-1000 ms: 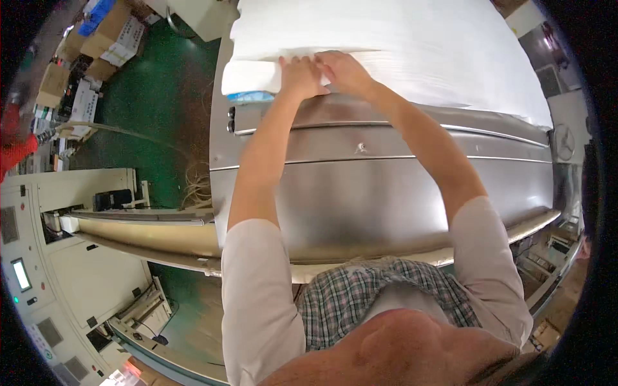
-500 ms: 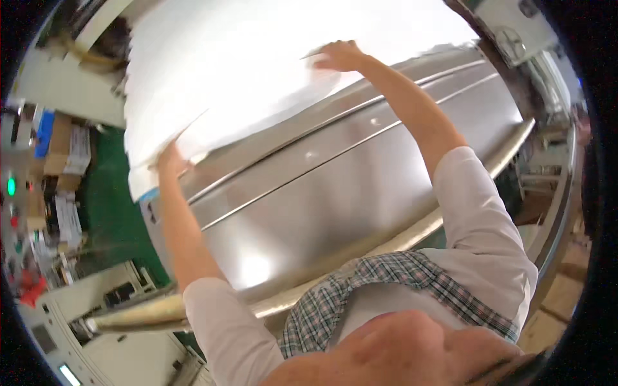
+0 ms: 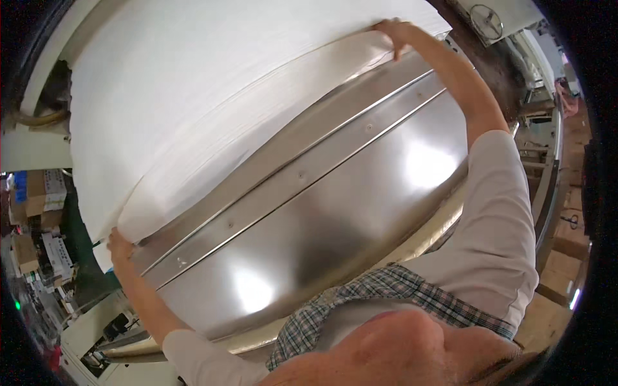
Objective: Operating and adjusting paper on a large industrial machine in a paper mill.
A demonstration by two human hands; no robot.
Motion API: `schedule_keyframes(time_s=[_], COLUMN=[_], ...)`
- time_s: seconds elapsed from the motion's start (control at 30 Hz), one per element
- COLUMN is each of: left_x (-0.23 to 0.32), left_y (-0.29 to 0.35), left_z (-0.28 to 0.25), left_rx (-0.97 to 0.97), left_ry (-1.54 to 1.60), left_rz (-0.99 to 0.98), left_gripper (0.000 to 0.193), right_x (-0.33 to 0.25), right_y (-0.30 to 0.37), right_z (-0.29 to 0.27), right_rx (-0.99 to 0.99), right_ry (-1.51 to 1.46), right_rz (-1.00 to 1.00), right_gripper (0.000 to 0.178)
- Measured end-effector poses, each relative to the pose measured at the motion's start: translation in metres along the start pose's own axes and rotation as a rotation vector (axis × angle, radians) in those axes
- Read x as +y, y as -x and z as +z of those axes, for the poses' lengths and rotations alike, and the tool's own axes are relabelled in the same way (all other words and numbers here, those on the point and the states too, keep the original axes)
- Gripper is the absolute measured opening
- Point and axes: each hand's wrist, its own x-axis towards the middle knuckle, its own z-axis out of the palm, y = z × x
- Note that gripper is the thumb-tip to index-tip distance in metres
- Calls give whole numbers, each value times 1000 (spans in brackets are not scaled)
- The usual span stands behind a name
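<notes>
A wide white sheet (image 3: pixel 193 83) covers the far side of a machine. Its near edge is lifted into a long curved fold (image 3: pixel 244 109) that bows between my hands, and pale layers or ripples show beneath it. At the near left corner, my left hand (image 3: pixel 120 246) has its fingers closed on the sheet's edge. Far to the right, my right hand (image 3: pixel 398 35) grips the same edge near the other corner, its thumb side hanging toward the metal. Whether each hand holds one layer or several I cannot tell.
A sloping, shiny metal panel (image 3: pixel 335 199) with bright ridges lies between the sheet and my body. Along its near side runs a yellowish, film-wrapped roller (image 3: pixel 412 248). Cardboard boxes (image 3: pixel 45 193) stand at the left, and a handwheel (image 3: pixel 486 21) is at the far right.
My hands have moved apart, the left outward to the near left corner, the right outward to the far right. The sheet's near edge now rises in a bowed fold. The view has shifted.
</notes>
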Motion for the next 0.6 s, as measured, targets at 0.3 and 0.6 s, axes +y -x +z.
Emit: schedule_keyframes(time_s=[0.3, 0.6], left_x=[8, -45], left_y=[-32, -37], left_z=[21, 46], left_rx=[3, 81], left_ry=[180, 407], left_rz=[222, 200], left_gripper=[86, 78], right_x=[141, 79], right_y=[-2, -9], right_z=[94, 68], right_rx=[583, 249], right_ry=[-458, -281], right_rz=[-704, 218], right_gripper=[79, 82])
